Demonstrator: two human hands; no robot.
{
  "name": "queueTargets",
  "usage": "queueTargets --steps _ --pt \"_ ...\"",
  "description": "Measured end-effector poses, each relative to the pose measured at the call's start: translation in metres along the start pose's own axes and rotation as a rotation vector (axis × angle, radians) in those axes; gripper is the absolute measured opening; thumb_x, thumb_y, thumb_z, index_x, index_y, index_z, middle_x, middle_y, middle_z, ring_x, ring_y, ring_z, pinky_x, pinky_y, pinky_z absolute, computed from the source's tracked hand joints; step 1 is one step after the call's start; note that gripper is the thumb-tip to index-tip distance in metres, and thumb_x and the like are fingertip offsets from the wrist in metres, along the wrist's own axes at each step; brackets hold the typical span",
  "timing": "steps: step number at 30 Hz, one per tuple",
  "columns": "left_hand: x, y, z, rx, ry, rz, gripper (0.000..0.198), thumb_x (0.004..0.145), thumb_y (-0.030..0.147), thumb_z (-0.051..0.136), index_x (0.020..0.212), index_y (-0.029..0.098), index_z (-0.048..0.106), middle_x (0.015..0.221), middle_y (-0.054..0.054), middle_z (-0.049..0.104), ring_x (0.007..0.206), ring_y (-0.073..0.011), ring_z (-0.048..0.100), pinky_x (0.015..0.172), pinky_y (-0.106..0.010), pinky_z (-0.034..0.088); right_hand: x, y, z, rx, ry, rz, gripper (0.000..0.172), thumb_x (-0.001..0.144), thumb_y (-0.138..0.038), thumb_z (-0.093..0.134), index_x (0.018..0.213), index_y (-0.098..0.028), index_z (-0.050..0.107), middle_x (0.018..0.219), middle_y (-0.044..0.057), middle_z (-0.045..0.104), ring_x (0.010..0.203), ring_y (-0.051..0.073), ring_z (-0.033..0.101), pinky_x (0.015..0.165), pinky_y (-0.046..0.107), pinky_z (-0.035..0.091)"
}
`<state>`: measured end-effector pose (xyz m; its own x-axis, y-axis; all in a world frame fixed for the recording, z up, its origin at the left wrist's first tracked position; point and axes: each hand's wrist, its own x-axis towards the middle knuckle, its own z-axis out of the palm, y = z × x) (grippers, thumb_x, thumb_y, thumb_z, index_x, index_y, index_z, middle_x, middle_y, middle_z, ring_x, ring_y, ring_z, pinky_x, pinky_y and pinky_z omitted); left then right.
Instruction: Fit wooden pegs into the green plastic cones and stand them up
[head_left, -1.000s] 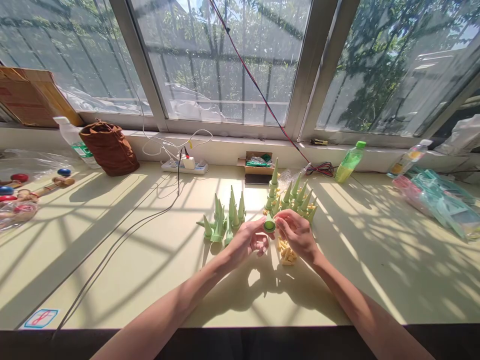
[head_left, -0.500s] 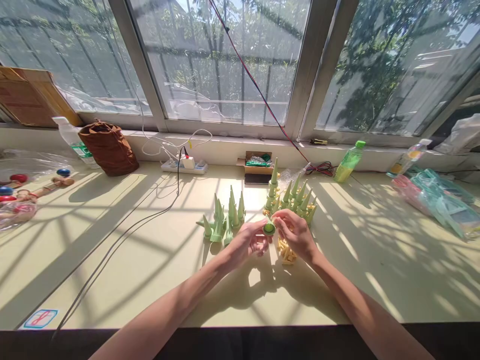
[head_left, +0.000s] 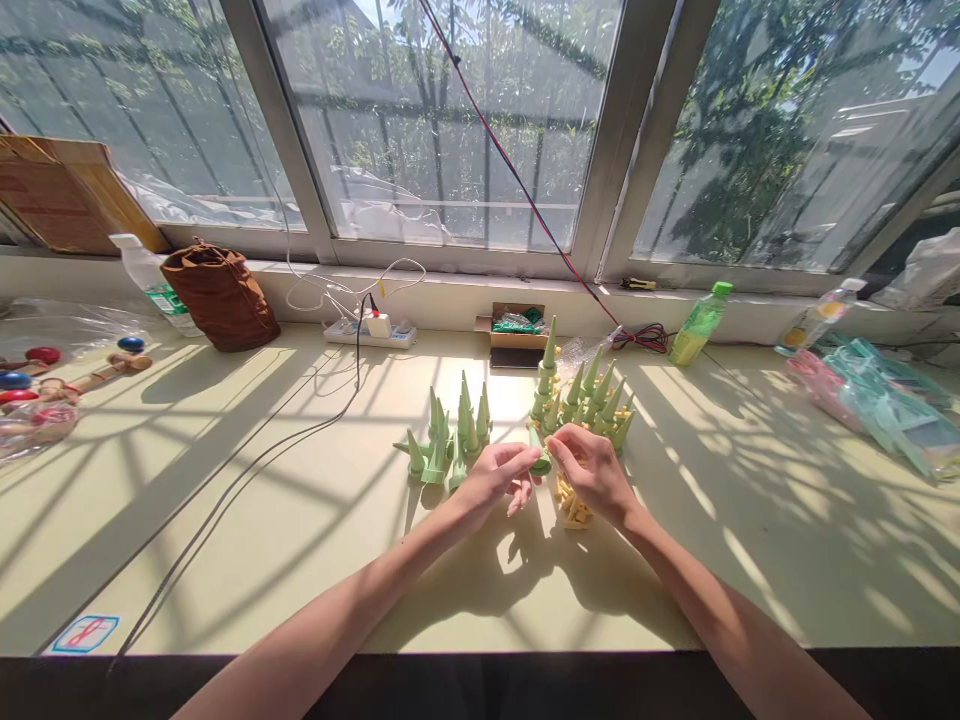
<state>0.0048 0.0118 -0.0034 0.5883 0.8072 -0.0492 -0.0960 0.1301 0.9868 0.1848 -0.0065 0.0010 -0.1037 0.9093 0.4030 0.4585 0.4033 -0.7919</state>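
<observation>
My left hand (head_left: 496, 476) pinches a green plastic cone (head_left: 538, 462) by its flared base, its tip pointing up and away. Close against the cone's right side, my right hand (head_left: 591, 468) has thumb and fingertips pressed together; whatever sits between them is too small to make out. Below the right hand lies a heap of small yellow pieces (head_left: 574, 510), partly covered by it. Several green cones (head_left: 463, 425) stand or lie just left of my left hand. Behind my right hand is another group of green cones (head_left: 592, 395) with yellow bits among them.
An open small box (head_left: 517, 330) stands behind the cones. A power strip (head_left: 371, 335) with a black cable lies back left, near a brown bag (head_left: 221, 295). Toward the right are a green bottle (head_left: 700, 325) and plastic packages (head_left: 892, 410). Windows line the back.
The cone in my left hand has turned: its open base faced me before, and now its side shows with the tip upward. My right hand stays close beside it.
</observation>
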Motion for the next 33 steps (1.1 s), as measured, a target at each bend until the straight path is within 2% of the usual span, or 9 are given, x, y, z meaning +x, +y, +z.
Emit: queueTargets --steps 3,8,13,18,27,30,33 --pt "-0.001 -0.002 0.002 0.208 0.059 0.052 0.039 0.085 0.055 0.061 0.073 0.018 0.054 0.048 0.004 0.049 0.037 -0.0087 0.045 0.038 -0.02 0.033 0.0 0.001 0.001 0.015 0.018 0.039 0.037 0.094 -0.043 0.053 0.065 -0.02 0.049 0.053 -0.004 0.042 0.048 0.011 0.04 0.047 0.024 0.032" --pt "-0.004 -0.003 0.008 0.426 0.167 0.215 0.033 0.083 0.048 0.066 0.074 0.017 0.057 0.068 -0.001 0.054 0.048 -0.0109 0.052 0.042 -0.022 0.039 0.001 0.006 0.003 0.05 0.051 0.085 0.042 0.092 -0.044 0.056 0.059 -0.021 0.042 0.05 -0.005 0.037 0.046 0.01 0.035 0.044 0.024 0.027" --pt "-0.004 -0.003 0.007 0.584 0.18 0.297 0.029 0.087 0.044 0.061 0.078 0.017 0.063 0.077 -0.004 0.056 0.056 -0.0132 0.051 0.049 -0.026 0.045 0.002 0.005 0.003 0.013 0.053 0.07 0.042 0.092 -0.041 0.055 0.059 -0.02 0.04 0.052 -0.005 0.036 0.049 0.01 0.033 0.047 0.024 0.026" --pt "-0.004 -0.003 0.006 0.651 0.217 0.359 0.025 0.088 0.041 0.061 0.082 0.016 0.064 0.079 -0.005 0.057 0.057 -0.0132 0.05 0.051 -0.026 0.044 0.003 0.003 0.002 -0.053 0.06 0.025 0.043 0.092 -0.041 0.053 0.057 -0.02 0.039 0.054 -0.005 0.032 0.051 0.01 0.03 0.048 0.025 0.025" --pt "-0.006 -0.001 0.007 0.666 0.184 0.463 0.02 0.091 0.031 0.056 0.098 0.019 0.07 0.104 -0.011 0.062 0.064 -0.0142 0.055 0.054 -0.027 0.049 0.003 0.019 0.01 0.167 0.03 0.161 0.047 0.09 -0.052 0.055 0.057 -0.021 0.042 0.045 -0.005 0.039 0.04 0.01 0.036 0.039 0.024 0.028" --pt "-0.004 -0.001 0.007 0.668 0.247 0.444 0.021 0.09 0.03 0.057 0.105 0.019 0.067 0.107 -0.01 0.063 0.062 -0.0128 0.055 0.053 -0.026 0.049 0.004 0.016 0.011 0.194 0.057 0.157 0.047 0.09 -0.057 0.055 0.06 -0.021 0.044 0.046 -0.005 0.039 0.04 0.01 0.038 0.039 0.024 0.03" --pt "0.0 -0.003 0.007 0.579 0.341 0.361 0.03 0.088 0.035 0.06 0.113 0.018 0.061 0.108 -0.011 0.064 0.055 -0.0108 0.055 0.049 -0.026 0.048 0.004 0.011 0.009 0.21 0.099 0.149 0.046 0.091 -0.058 0.054 0.064 -0.021 0.046 0.048 -0.005 0.041 0.041 0.011 0.041 0.039 0.024 0.032"
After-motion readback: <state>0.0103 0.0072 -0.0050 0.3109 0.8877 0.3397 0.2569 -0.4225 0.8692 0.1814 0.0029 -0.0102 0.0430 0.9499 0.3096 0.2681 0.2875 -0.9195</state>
